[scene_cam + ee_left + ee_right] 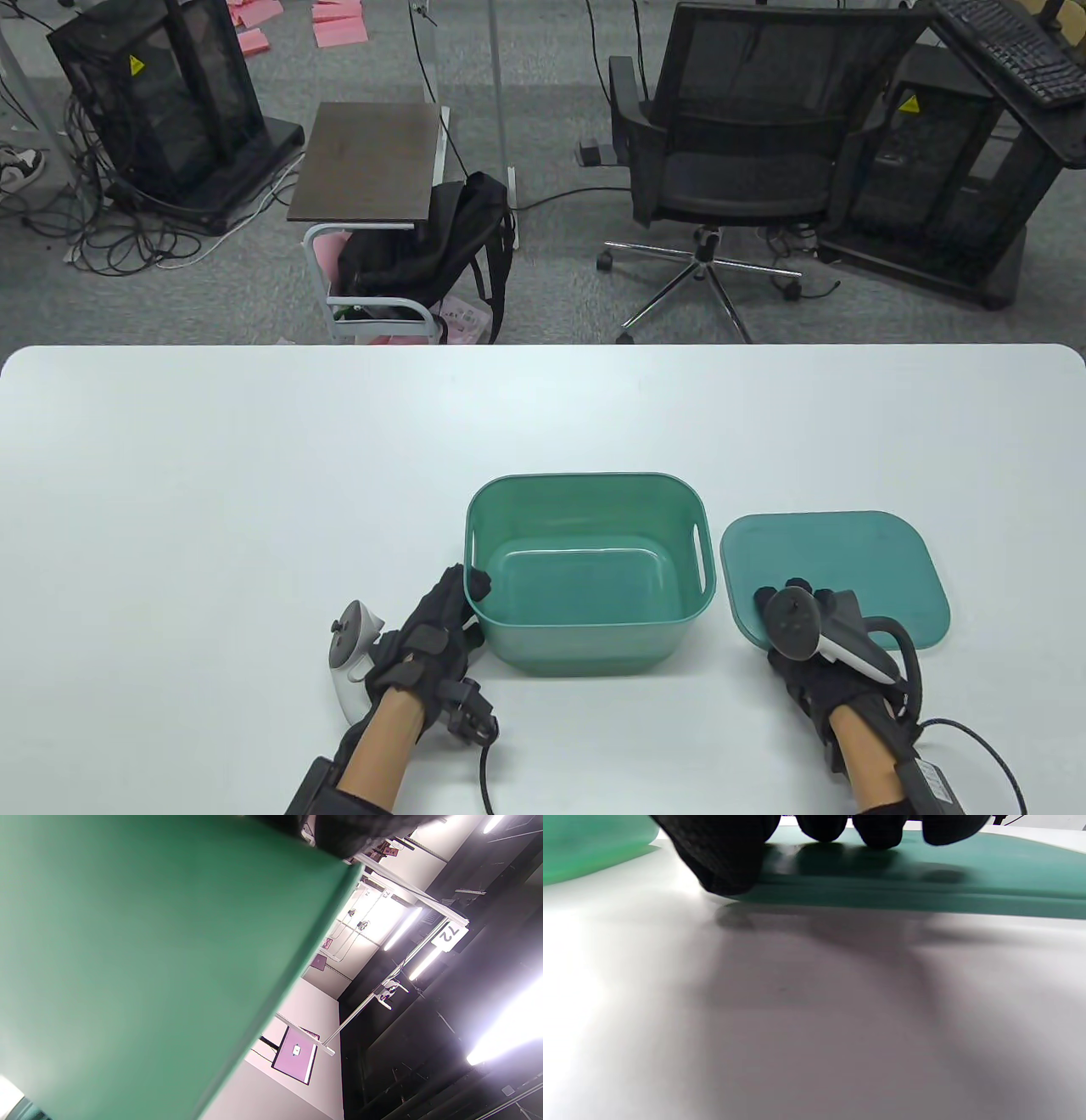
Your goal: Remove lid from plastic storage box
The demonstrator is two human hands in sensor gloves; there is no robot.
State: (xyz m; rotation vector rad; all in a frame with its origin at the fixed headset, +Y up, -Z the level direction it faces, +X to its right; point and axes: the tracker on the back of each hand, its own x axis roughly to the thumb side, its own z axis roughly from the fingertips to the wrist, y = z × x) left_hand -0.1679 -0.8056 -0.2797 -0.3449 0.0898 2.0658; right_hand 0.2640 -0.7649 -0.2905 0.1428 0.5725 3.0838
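On the bench (254, 475), the lid (848, 560) is lying flat beside the open box (585, 628); the right hand (814, 654) is pressing its near edge, the left hand (433, 637) gripping the box's corner. Thin, stiff plastic is looking light and slippery; edges suit gripping.

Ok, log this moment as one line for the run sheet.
stage: lid off | lid: flat on table, right of box | left hand: grips box near-left corner | right hand: fingers rest on lid

I see a white counter (254, 475), beyond it a black office chair (747, 153), a black backpack (441, 246) against a small side table (369, 161), pink papers (339, 21) on the floor, a keyboard (1010, 47) top right.
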